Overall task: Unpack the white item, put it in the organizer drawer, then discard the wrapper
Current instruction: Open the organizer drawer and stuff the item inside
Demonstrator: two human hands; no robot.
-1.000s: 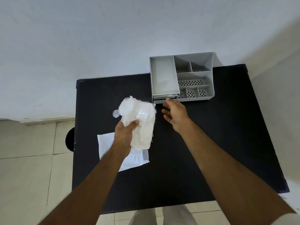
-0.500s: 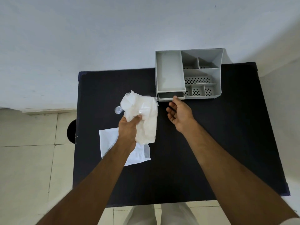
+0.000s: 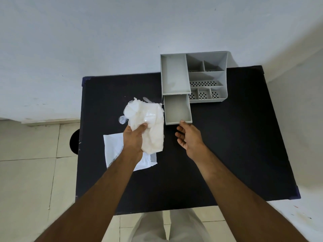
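My left hand (image 3: 133,139) grips a crumpled white item (image 3: 148,123) together with clear plastic wrapper, held above the black table (image 3: 227,154). The grey organizer (image 3: 206,77) stands at the table's far edge. Its drawer (image 3: 177,110) is pulled out toward me and looks empty. My right hand (image 3: 189,137) has its fingertips on the drawer's front edge, fingers curled loosely.
A flat white packet or sheet (image 3: 115,149) lies on the table under my left forearm. A small clear plastic scrap (image 3: 122,119) sits left of the held item. A dark round object (image 3: 75,141) shows beside the table's left edge. White wall behind, tiled floor left.
The drawer has slid out of the organizer toward me, drawn by my right hand. My left hand has kept hold of the white item, shifted slightly.
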